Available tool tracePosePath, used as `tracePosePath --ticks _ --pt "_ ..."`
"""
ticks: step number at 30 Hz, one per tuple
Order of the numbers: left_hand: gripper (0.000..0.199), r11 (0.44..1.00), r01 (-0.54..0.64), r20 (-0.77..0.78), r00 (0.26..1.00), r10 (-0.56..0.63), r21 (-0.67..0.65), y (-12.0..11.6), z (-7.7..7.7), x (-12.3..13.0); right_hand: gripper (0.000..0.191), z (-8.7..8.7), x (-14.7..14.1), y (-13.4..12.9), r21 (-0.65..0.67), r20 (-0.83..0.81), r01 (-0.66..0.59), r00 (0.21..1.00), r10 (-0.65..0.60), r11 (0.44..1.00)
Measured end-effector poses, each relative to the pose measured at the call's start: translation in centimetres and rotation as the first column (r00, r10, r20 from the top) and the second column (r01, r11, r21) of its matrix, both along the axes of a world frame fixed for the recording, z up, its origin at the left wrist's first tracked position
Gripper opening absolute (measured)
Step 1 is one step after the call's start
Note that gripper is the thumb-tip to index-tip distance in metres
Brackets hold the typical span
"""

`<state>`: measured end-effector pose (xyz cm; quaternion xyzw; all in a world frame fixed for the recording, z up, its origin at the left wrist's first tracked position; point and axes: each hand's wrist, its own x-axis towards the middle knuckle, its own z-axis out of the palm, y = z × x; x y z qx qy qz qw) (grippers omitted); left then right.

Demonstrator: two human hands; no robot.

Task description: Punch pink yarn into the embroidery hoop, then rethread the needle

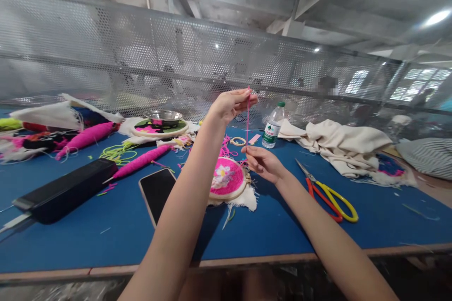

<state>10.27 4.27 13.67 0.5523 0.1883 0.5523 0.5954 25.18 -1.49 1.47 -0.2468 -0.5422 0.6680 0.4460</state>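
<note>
My left hand (235,102) is raised above the table, its fingers pinching the upper end of a pink thread (247,120). Lower down, my right hand (263,162) closes its fingertips on the same thread, which runs nearly straight up and down between both hands. Below and behind them lies an embroidery hoop (243,187) with bright pink cloth and a pale flower with a yellow centre. Part of the hoop is hidden by my left forearm. Loose pink thread (228,146) is heaped just past the hoop.
Scissors (326,197) lie right of my right hand. A water bottle (272,127) stands behind, near crumpled cream cloth (339,143). On the left are a phone (155,190), a black box-shaped device (67,190), pink yarn bundles (141,161) and a metal bowl (163,116).
</note>
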Motion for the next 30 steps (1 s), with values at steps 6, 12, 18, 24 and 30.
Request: tracePosePath --ticks 6,12,18,24,30 --pt "0.017 0.998 0.022 0.019 1.000 -0.021 -0.052 -0.5 0.2 0.5 0.012 -0.4 0.1 0.4 0.011 0.037 0.034 0.999 -0.034 0.999" --pt "0.019 0.996 0.011 0.056 0.998 -0.006 -0.088 -0.4 0.2 0.7 0.013 -0.7 0.0 0.6 0.058 0.077 0.120 0.989 -0.125 0.991" --pt "0.032 0.982 0.142 0.186 0.975 -0.118 -0.121 -0.3 -0.1 1.4 0.018 -0.3 -0.4 0.4 0.102 0.122 0.191 0.972 -0.203 0.976" --pt "0.030 0.986 0.167 0.251 0.955 -0.157 -0.020 -0.5 -0.2 1.6 0.019 0.5 0.1 0.1 0.179 0.158 0.237 0.951 -0.265 0.955" --pt "0.008 1.000 -0.009 0.243 0.970 0.010 -0.007 0.7 -2.2 0.8 0.023 -0.1 0.6 0.8 0.437 0.265 0.382 0.811 -0.522 0.814"
